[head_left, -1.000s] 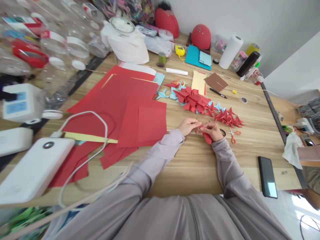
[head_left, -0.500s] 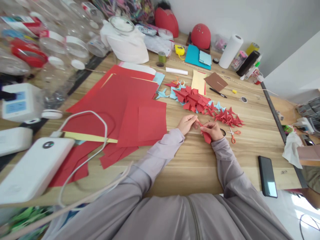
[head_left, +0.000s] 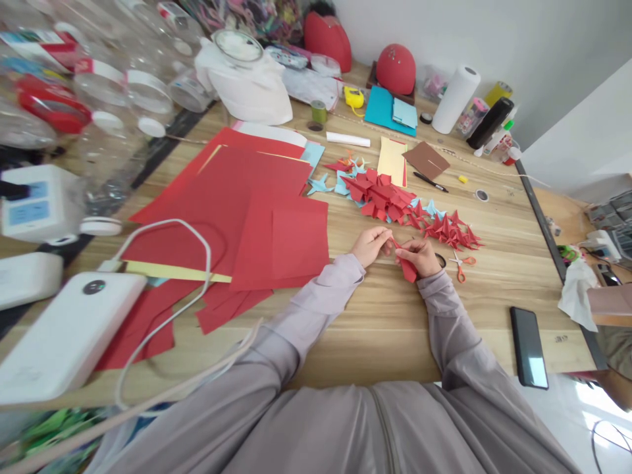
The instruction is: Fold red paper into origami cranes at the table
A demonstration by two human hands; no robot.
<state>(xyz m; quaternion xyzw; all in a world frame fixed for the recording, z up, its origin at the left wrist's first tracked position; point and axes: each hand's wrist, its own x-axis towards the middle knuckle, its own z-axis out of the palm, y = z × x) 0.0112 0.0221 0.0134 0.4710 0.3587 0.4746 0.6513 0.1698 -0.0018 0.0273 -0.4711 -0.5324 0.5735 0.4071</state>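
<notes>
A narrow folded piece of red paper (head_left: 407, 268) is held between my two hands above the table. My left hand (head_left: 371, 246) pinches its thin upper end with the fingertips. Lower down, my right hand (head_left: 421, 257) grips the wider part between thumb and fingers, which cover some of the folds. Just beyond the hands lies a heap of red folded paper pieces (head_left: 380, 194), with pointed red paper stars (head_left: 450, 230) at its right end and light blue ones (head_left: 320, 185) at its left. Orange-handled scissors (head_left: 461, 266) rest beside my right hand.
Large red paper sheets (head_left: 261, 178) cover the table's left. A white power bank (head_left: 74, 336) with a looping cable (head_left: 207, 250) lies near the front left edge, beside clear plastic bottles (head_left: 103, 151). A phone (head_left: 528, 347) lies at the right. Another person's arm (head_left: 612, 306) shows far right.
Both hands keep nearly the same place and hold on the red paper; only slight finger movement shows. The whole view has shifted very slightly.
</notes>
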